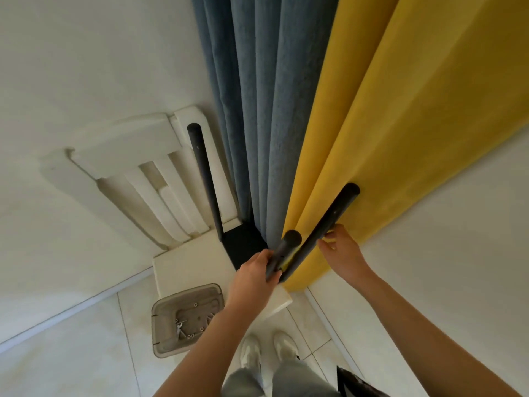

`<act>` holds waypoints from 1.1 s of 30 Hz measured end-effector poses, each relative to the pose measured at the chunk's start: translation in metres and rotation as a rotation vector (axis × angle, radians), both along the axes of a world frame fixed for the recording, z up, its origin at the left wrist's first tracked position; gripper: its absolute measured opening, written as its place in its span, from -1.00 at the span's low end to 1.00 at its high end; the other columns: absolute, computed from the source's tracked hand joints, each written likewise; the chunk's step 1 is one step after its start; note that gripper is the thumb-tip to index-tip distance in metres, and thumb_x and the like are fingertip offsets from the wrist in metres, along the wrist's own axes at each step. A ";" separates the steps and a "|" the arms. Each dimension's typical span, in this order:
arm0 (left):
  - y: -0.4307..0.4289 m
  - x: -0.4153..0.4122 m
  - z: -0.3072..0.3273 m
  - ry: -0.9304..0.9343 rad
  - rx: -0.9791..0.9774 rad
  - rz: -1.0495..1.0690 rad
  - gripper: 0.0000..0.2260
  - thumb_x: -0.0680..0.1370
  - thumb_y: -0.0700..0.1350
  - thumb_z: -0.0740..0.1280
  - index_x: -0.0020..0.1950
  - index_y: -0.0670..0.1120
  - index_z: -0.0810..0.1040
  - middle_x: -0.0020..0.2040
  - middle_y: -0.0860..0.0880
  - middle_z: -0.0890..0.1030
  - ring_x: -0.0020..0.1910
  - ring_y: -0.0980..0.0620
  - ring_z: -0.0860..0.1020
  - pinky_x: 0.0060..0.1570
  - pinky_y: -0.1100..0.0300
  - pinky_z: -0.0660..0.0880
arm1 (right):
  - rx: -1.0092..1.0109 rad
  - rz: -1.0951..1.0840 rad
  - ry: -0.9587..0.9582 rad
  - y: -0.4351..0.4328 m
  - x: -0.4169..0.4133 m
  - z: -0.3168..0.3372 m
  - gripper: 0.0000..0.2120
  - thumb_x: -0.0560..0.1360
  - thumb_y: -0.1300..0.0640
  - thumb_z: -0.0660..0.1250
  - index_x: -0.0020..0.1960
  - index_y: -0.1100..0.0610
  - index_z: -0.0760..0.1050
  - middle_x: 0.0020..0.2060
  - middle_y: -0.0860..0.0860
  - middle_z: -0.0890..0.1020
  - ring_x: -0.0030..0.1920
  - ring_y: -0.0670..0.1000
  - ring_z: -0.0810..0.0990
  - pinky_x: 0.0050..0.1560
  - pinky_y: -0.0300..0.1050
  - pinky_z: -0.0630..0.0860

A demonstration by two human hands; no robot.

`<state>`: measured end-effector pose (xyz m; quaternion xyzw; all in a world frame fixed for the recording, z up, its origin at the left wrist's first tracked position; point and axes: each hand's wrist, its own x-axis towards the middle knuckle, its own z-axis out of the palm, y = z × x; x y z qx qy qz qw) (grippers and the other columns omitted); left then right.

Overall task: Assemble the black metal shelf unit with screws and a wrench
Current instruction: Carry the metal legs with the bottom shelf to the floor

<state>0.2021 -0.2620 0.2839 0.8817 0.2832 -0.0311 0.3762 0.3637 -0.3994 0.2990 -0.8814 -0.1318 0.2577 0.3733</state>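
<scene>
Post [282,253] in left grip [252,279], beside curtain [272,110]

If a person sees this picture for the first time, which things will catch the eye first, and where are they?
The bright yellow curtain fills the upper right, beside a blue-grey curtain at the top centre. Below them, at the centre, the left hand grips a black metal pole and the right hand touches a longer black pole, above a black shelf board on a white wooden chair.

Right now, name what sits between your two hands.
In the head view, the long black pole slants between the right hand and the left hand, which grips a second pole.
</scene>
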 end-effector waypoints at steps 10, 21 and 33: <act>0.007 -0.026 -0.007 -0.044 -0.059 0.258 -0.81 0.57 -0.06 0.41 0.17 0.03 0.54 0.01 0.11 0.58 -0.05 0.21 0.50 -0.16 0.51 0.31 | 0.114 0.098 0.037 0.007 0.003 -0.009 -0.46 0.48 0.17 0.47 0.35 0.13 0.29 0.13 0.02 0.56 0.09 0.07 0.61 0.06 -0.02 0.55; 0.015 -0.041 -0.017 -0.022 -0.096 0.414 -0.79 0.55 -0.07 0.45 0.17 0.04 0.56 -0.04 0.18 0.55 -0.05 0.21 0.52 -0.09 0.47 0.33 | 0.056 0.338 -0.017 0.016 -0.001 -0.010 -0.66 0.56 0.21 0.37 0.29 0.28 0.43 0.18 0.19 0.60 0.24 0.11 0.56 0.23 0.08 0.51; 0.008 -0.057 -0.003 -0.120 -0.149 0.585 -0.79 0.59 -0.12 0.39 0.20 0.07 0.52 0.03 0.20 0.58 -0.02 0.31 0.51 -0.13 0.57 0.33 | 0.254 0.394 0.112 0.001 -0.037 -0.006 -0.65 0.57 0.23 0.34 0.33 0.07 0.43 0.15 0.05 0.62 0.20 -0.05 0.59 0.17 -0.30 0.47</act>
